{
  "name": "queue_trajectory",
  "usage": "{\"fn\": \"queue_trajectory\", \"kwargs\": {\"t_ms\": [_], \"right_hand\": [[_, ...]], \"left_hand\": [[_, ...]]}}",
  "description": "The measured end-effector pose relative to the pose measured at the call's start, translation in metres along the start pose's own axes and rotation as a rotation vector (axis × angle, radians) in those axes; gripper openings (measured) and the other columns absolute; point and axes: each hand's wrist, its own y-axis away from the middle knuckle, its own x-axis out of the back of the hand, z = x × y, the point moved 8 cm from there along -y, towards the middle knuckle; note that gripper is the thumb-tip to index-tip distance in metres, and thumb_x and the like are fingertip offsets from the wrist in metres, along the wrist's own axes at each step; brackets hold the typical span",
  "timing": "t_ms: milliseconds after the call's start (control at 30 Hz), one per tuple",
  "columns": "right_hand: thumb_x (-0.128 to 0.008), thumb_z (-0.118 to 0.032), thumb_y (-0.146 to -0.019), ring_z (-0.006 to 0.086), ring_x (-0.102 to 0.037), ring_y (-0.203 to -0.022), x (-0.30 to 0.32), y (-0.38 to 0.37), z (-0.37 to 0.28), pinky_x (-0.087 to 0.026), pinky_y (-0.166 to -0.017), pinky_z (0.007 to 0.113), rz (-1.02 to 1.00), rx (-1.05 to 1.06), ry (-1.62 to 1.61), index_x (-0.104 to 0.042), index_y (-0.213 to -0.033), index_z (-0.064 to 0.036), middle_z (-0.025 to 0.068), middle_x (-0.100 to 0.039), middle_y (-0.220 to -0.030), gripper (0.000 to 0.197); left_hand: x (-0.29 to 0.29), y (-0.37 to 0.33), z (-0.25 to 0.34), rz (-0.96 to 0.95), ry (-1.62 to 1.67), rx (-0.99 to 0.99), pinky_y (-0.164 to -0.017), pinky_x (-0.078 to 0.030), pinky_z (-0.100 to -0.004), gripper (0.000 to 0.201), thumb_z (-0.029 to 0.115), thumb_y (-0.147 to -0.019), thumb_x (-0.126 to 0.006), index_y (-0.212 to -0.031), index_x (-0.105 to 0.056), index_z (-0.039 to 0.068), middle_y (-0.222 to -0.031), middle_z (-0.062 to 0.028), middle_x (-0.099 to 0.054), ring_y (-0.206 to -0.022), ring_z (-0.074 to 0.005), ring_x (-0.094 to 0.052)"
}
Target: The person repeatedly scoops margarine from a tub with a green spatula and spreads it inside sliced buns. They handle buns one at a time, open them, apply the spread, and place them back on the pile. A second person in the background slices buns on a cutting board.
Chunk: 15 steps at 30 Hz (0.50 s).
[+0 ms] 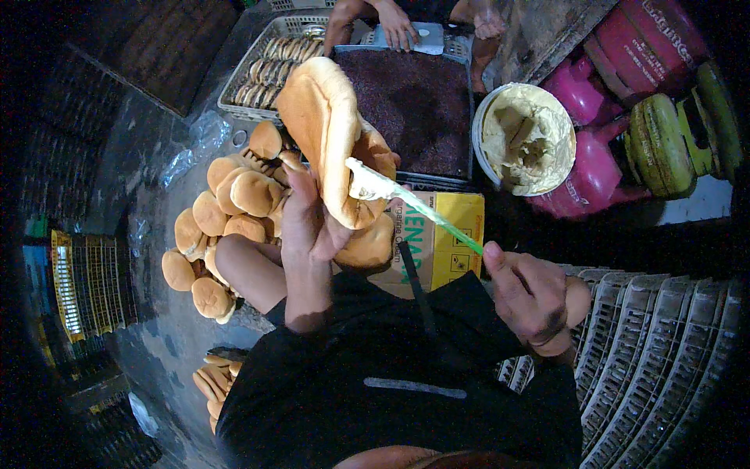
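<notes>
"Head view, and it's all on the bread (316, 117), held up in front of the lap, folded lengthwise with its mouth parted!"

"Who's got it?"

"Left hand (305, 215), curled round the lower end, some fingers hidden behind the crust. Right hand (531, 297) pinches the end of the green handle of a spreader (441, 219), thumb along the top."

"And the business end?"

"Loaded! Pale cream (369, 181) coats the tip, right at the opening; whether it presses the inner face, I can't quite tell. I'd call this the filling step, spreading under way."

"So what does the next move want?"

"A steady left hand keeping that fold apart, I'd say, and a flat wipe along the inside. For more cream, the tub (479, 133) sits off to the right, a deep hollow in its fill."

"Plenty of play left?"

"Looks like it: a heap of buns (254, 191) lies left of the left hand, and beyond the bread, a co-worker's hand (397, 30) rests by the tray of dark crumbs (414, 102)."
</notes>
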Motion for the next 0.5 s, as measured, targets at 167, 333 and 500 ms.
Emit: {"fn": "queue_trajectory", "kwargs": {"t_ms": [167,333,500], "right_hand": [[-0.063,0.007,-0.069,0.0190,-0.054,-0.050,-0.002,0.003,0.000,-0.042,-0.042,0.027,0.157,-0.077,-0.031,-0.057,-0.108,0.0027,0.0098,-0.056,-0.067,0.039],[-0.053,0.005,-0.069,0.0145,-0.050,-0.046,-0.014,0.004,0.000,-0.040,-0.037,0.027,0.276,-0.040,0.006,-0.055,-0.111,0.0058,0.0072,-0.053,-0.063,0.041],[-0.054,0.004,-0.070,0.0146,-0.051,-0.047,-0.026,0.001,-0.010,-0.041,-0.038,0.026,0.223,-0.053,0.004,-0.054,-0.111,0.0068,0.0079,-0.053,-0.065,0.041]], "left_hand": [[0.015,0.005,-0.002,0.111,-0.065,-0.057,-0.101,-0.031,-0.0481,0.068,0.026,-0.079,-0.064,-0.131,-0.028,0.001,-0.129,-0.0156,-0.040,-0.121,-0.0297,-0.038],[0.024,0.006,-0.002,0.217,-0.249,-0.147,-0.102,-0.026,-0.0543,0.085,0.046,-0.070,-0.065,-0.134,-0.025,0.008,-0.134,-0.0156,-0.034,-0.122,-0.0364,-0.033],[0.008,-0.002,-0.009,0.098,-0.120,-0.142,-0.101,-0.031,-0.0485,0.075,0.039,-0.074,-0.065,-0.132,-0.029,0.006,-0.130,-0.0115,-0.040,-0.121,-0.0304,-0.037]]}}
